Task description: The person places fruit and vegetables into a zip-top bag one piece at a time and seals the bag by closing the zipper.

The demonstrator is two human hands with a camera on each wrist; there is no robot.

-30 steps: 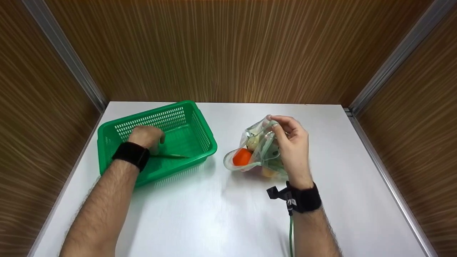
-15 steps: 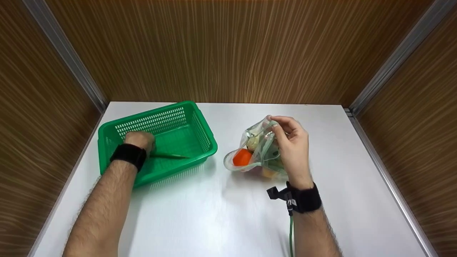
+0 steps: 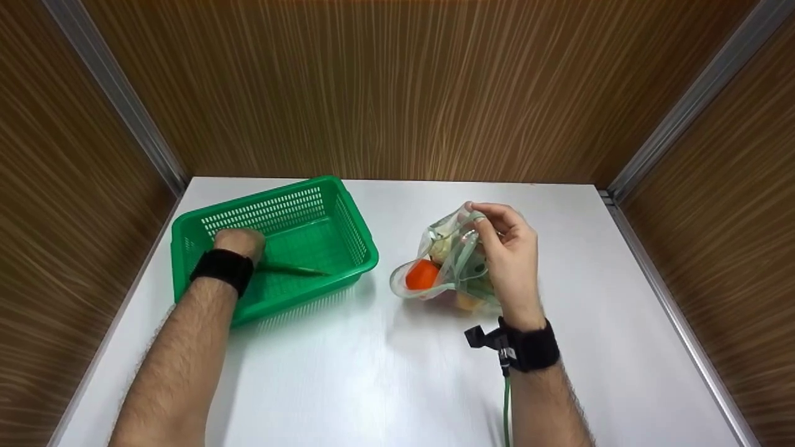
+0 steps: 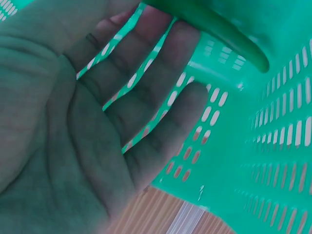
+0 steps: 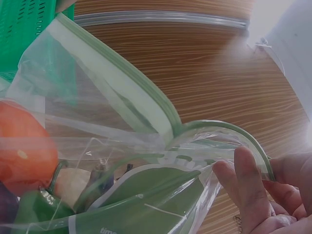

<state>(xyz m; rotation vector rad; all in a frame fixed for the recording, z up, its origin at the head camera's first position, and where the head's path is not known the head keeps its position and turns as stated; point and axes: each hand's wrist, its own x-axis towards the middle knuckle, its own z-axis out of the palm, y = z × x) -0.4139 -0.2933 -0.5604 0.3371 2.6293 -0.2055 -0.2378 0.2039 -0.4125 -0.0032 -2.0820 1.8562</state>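
Note:
My left hand reaches down inside the green plastic basket. In the left wrist view its thumb and fingertips meet at one end of a long green chili pepper, whose tapered tip sticks out to the right. On the right, my right hand pinches the rim of a clear zip bag with green edging and holds its mouth up. Inside the bag show an orange-red tomato, a green bell pepper and a pale lump. Other contents are partly hidden.
Both basket and bag stand on a white table. Wood-grain panels close it in at the back and sides, with metal strips along the edges. A green cable trails from the right wrist camera.
My left hand has moved a little left and lower within the basket, to the near end of the chili pepper. The right hand and the bag have stayed in place.

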